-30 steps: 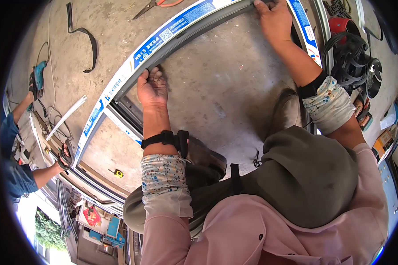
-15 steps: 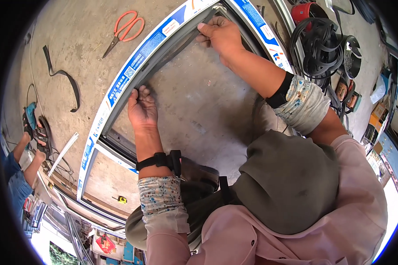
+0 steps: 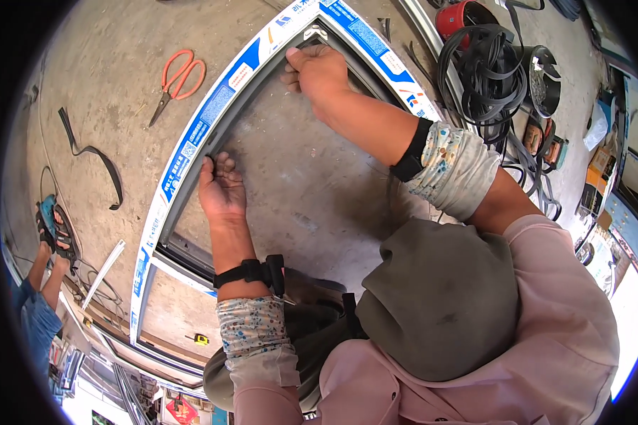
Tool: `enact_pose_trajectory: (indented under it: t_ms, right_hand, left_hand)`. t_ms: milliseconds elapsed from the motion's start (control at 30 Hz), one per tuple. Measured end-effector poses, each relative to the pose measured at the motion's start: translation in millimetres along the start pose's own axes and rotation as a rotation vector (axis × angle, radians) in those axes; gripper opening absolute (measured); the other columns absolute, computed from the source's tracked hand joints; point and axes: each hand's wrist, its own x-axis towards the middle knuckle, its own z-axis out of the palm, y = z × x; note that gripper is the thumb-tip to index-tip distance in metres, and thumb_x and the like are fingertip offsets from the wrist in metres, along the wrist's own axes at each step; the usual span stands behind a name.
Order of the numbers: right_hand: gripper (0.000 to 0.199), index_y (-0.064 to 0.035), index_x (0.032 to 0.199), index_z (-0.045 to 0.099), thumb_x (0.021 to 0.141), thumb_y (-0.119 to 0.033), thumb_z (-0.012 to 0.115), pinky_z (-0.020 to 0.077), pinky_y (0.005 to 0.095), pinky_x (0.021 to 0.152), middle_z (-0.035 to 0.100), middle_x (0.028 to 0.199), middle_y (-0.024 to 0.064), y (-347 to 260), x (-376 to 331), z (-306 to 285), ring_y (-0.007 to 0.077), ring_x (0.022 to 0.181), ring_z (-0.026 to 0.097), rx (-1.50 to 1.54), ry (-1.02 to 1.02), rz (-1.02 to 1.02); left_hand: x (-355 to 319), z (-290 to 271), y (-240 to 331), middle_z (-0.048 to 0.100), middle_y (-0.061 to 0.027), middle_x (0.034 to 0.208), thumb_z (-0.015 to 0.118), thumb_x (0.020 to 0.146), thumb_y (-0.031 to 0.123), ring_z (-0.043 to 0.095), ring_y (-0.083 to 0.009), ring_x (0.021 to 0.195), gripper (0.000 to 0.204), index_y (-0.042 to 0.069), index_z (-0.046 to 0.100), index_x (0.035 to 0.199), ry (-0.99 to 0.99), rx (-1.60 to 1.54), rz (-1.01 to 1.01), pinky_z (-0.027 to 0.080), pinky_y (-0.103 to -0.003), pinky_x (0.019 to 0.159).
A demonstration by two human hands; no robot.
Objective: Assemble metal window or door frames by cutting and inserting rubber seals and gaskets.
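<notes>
Along the inner edge of a film-wrapped frame [image 3: 216,106] in front of the person, left hand [image 3: 223,190] and right hand [image 3: 320,74] have drawn closer, shortening the stretch between them; fingers curl in on each, though whether they pinch anything cannot be told. Smooth blue-and-white film sheathes rigid dark profile [image 3: 239,110]; orange-handled scissors [image 3: 167,93] lie left of the frame, limp black coils [image 3: 483,78] right of it.

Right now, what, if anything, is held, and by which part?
I cannot tell: the left hand and right hand are at the inner edge of the frame, grips unclear.
</notes>
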Motion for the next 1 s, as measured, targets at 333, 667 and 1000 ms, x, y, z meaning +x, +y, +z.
enact_pose_trajectory:
  t_ms: [333, 667, 1000]
  right_hand:
    - [0.018, 0.0062, 0.099, 0.058, 0.090, -0.008, 0.064, 0.0491, 0.0297, 0.057, 0.064, 0.079, 0.0114, 9, 7, -14, 0.0166, 0.064, 0.062, -0.013, -0.038, -0.087]
    - [0.015, 0.0030, 0.090, 0.058, 0.087, -0.009, 0.067, 0.0484, 0.0264, 0.057, 0.067, 0.078, 0.0103, 7, 8, -7, 0.0151, 0.063, 0.063, -0.120, 0.032, -0.158]
    - [0.016, 0.0038, 0.092, 0.057, 0.087, -0.009, 0.067, 0.0489, 0.0265, 0.056, 0.067, 0.078, 0.0109, 12, 11, -9, 0.0158, 0.063, 0.065, -0.164, 0.046, -0.240]
  left_hand:
    - [-4, 10, -10, 0.066, -0.0067, 0.079, 0.059, 0.094, 0.017, 0.059, -0.0147, 0.064, 0.009, 0.008, 0.061, 0.096, 0.131, 0.055, 0.075, 0.044, -0.023, 0.054]
    - [-6, 41, -25, 0.064, -0.0053, 0.080, 0.060, 0.094, 0.018, 0.057, -0.0145, 0.066, 0.010, 0.009, 0.060, 0.097, 0.150, 0.055, 0.078, 0.043, -0.025, 0.057]
    - [6, 56, -38, 0.063, -0.0066, 0.079, 0.060, 0.092, 0.016, 0.057, -0.0163, 0.066, 0.010, 0.008, 0.059, 0.096, 0.121, 0.043, 0.078, 0.041, -0.026, 0.056]
